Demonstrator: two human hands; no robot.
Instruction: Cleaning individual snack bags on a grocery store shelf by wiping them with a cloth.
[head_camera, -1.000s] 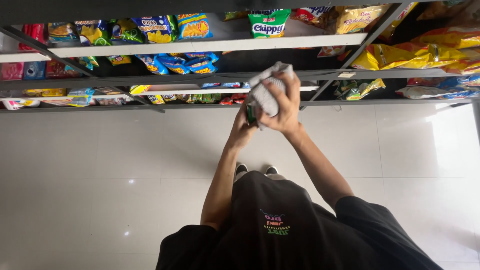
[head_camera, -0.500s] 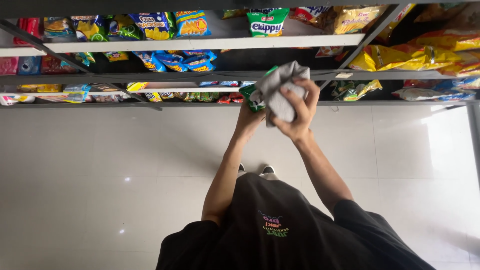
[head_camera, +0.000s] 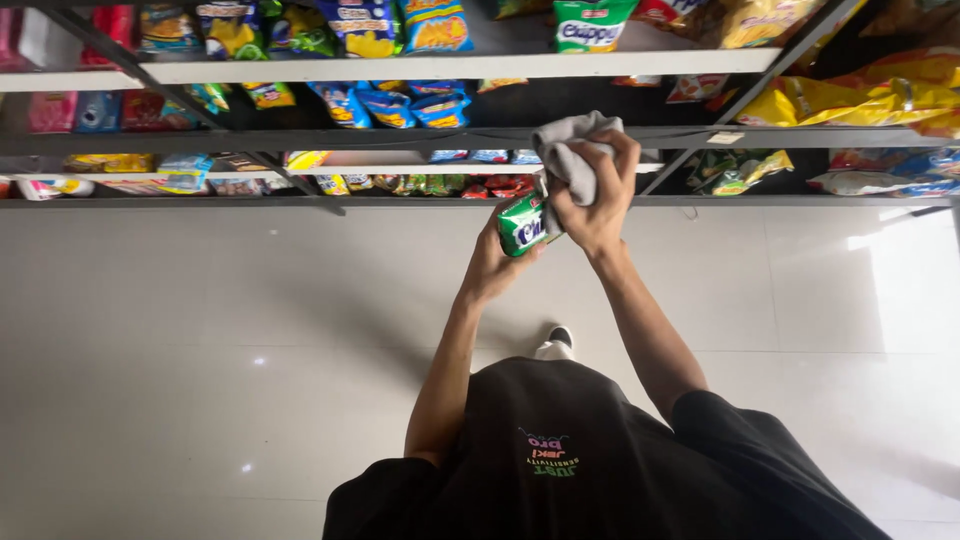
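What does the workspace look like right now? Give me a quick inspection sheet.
Surface: pale glossy floor tiles with light glare; metal shelves ahead.
Job's things: small green snack packet held up in front of the shelves; grey cloth bunched just above it, touching it.
Clutter: shelves crowded with snack bags, blue, yellow and green.
Grips: left hand holds the green snack packet from below; right hand clutches the grey cloth against the packet.
Cables: nothing seen.
Surroundings: the person's black shirt and one shoe below; nobody else in view.
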